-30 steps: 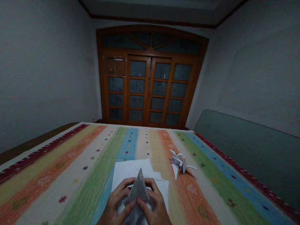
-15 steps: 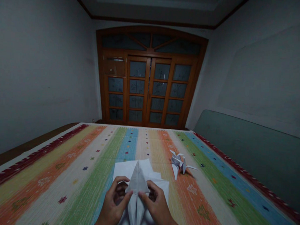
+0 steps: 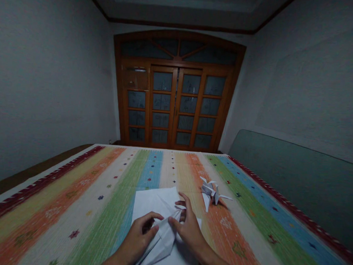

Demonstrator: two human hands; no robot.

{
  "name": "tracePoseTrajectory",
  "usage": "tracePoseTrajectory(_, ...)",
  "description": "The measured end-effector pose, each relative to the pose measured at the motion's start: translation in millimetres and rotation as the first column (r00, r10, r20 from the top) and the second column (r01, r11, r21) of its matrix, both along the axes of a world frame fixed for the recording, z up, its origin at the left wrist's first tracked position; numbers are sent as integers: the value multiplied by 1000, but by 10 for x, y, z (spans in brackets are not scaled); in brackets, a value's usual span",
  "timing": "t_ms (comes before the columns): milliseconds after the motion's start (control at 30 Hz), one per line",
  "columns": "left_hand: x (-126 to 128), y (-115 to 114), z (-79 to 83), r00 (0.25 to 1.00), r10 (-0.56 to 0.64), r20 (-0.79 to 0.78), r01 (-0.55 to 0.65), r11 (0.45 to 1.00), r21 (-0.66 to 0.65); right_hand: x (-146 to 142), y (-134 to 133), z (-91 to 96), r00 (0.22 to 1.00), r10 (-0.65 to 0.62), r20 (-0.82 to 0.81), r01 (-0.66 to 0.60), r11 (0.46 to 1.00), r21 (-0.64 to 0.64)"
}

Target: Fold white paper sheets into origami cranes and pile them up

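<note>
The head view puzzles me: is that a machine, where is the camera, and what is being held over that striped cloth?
No machine here: these are a person's bare hands, seen from a camera on that person's head, looking forward and down. The right hand pinches a piece of folded white paper; the left hand is at its left side, its grip hard to judge. Flat white paper lies underneath on the striped cloth. Off to the right sits other folded paperwork, with pointed ends.
</note>
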State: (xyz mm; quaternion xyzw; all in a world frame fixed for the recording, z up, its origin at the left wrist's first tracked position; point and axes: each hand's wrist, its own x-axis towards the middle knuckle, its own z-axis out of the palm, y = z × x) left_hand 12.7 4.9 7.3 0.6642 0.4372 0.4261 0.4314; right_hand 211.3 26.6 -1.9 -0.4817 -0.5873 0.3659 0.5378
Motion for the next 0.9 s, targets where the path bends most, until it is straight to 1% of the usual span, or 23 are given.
tracePoseTrajectory(33, 1, 1, -2, 999, -26, -39, 26, 1000, 1, 29, 5, 35, 996, -8, 88, 5, 999, 33)
tracePoseTrajectory(67, 3, -1, -5, 996, -49, -69, 49, 999, 3, 55, 3, 69, 983, 14, 181, -25, 998, 61)
tracePoseTrajectory(133, 8, -11, -9, 991, -84, -108, 86, 996, 15, 91, -19, 127, 931, 90, 353, -122, 990, 70)
tracePoseTrajectory(233, 14, -39, -18, 982, -95, -163, 102, 994, 36, 98, -81, 150, 862, 166, 479, -207, 978, 34)
tracePoseTrajectory(333, 4, -83, -28, 970, -68, -232, 89, 993, 81, 82, -133, 100, 831, 195, 521, -228, 974, 0)
tracePoseTrajectory(433, -18, -128, -23, 952, -33, -304, 90, 981, 173, 84, -144, 42, 815, 192, 547, -228, 974, -2)
tracePoseTrajectory(500, -34, -146, -6, 934, 8, -356, 79, 970, 228, 98, -133, 25, 813, 191, 550, -237, 972, 12)
tracePoseTrajectory(600, -56, -141, 26, 903, 87, -421, 34, 962, 271, 132, -105, 18, 813, 193, 550, -246, 969, 24)
tracePoseTrajectory(733, -86, -87, 49, 877, 148, -457, -27, 965, 259, 175, -85, -34, 811, 188, 553, -251, 967, 40)
tracePoseTrajectory(900, -113, -23, 52, 888, 146, -436, -60, 977, 206, 180, -107, -88, 777, 167, 607, -268, 960, 79)
